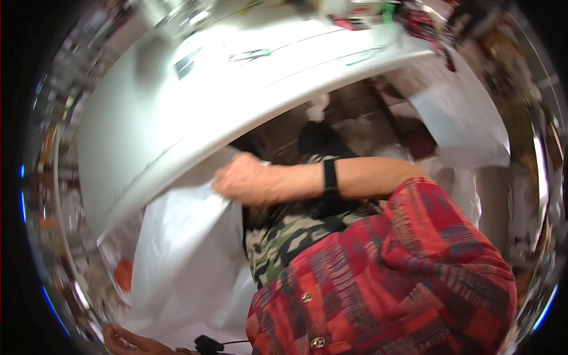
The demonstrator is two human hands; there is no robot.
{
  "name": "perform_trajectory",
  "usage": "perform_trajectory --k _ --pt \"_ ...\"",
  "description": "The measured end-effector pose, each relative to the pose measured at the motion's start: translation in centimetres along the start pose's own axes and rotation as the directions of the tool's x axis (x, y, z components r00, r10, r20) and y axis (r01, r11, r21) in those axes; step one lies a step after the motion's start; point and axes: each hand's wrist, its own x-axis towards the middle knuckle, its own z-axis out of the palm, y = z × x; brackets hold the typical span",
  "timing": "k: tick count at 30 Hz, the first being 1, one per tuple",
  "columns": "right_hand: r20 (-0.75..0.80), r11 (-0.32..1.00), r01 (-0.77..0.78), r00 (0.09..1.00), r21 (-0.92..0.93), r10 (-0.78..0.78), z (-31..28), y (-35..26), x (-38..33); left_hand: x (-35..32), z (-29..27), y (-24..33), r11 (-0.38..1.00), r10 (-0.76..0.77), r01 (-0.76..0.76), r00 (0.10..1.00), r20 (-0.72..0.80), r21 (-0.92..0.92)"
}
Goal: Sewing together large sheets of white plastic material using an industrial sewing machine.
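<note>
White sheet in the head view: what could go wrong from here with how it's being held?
1. The right hand pinches only the top edge of the thin white sheet, so it might slip or tear under its own hanging weight.
2. The left hand sits low near the frame edge, its grip unclear; the lower part may sag or fold.
3. The sheet hangs close below the white table edge and could snag there.
</note>
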Motion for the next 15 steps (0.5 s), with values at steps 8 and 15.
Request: perform_trajectory --k 8,15 --pt "-0.411 0.99 0.11 0.901 -0.086 -0.136 -7.3 -2.8 0.4 -3.3 9.6 13.8 0.864 0.428 -0.238 0.81 0.4 -0.444" --pt "-0.482 0.956 -0.278 0.853 -0.097 0.199 -9.8 1.1 -4.4 3.3 6.5 13.0 0.718 0.614 -0.344 0.722 0.318 -0.605"
